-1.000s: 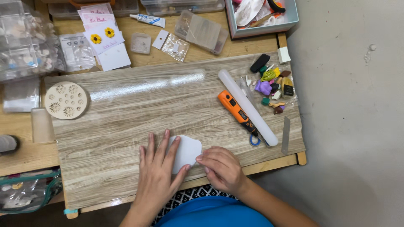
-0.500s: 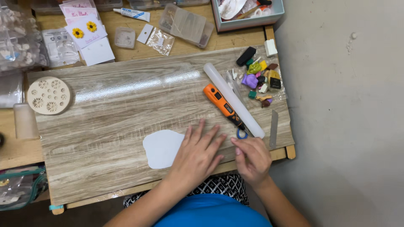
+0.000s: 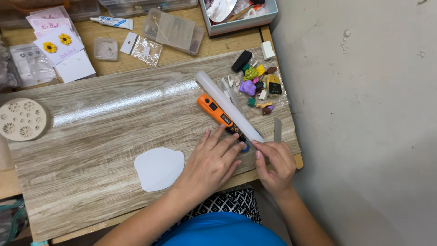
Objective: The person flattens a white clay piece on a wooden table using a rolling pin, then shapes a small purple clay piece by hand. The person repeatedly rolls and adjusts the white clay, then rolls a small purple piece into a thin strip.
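A flat white clay sheet (image 3: 159, 168) lies on the wood-grain board (image 3: 91, 136), left of both hands. My left hand (image 3: 211, 159) rests flat with its fingers spread, the fingertips reaching a small blue ring (image 3: 246, 147) at the near end of an orange handled tool (image 3: 217, 112). My right hand (image 3: 273, 165) is curled beside it, its fingertips at the near end of a clear rolling pin (image 3: 225, 104) and by the ring. Whether it grips anything is hidden. A thin metal blade (image 3: 277, 130) lies just above the right hand.
Coloured clay scraps (image 3: 257, 84) sit on a plastic sheet at the board's right end. A round beige flower mould (image 3: 22, 119) lies at the left edge. Cards with sunflowers (image 3: 57, 43), small bags, a glue tube (image 3: 111, 21) and plastic boxes (image 3: 174, 32) line the back. The floor is to the right.
Both hands have left the white clay sheet and moved right to the near ends of the orange tool and rolling pin. The sheet now lies uncovered.
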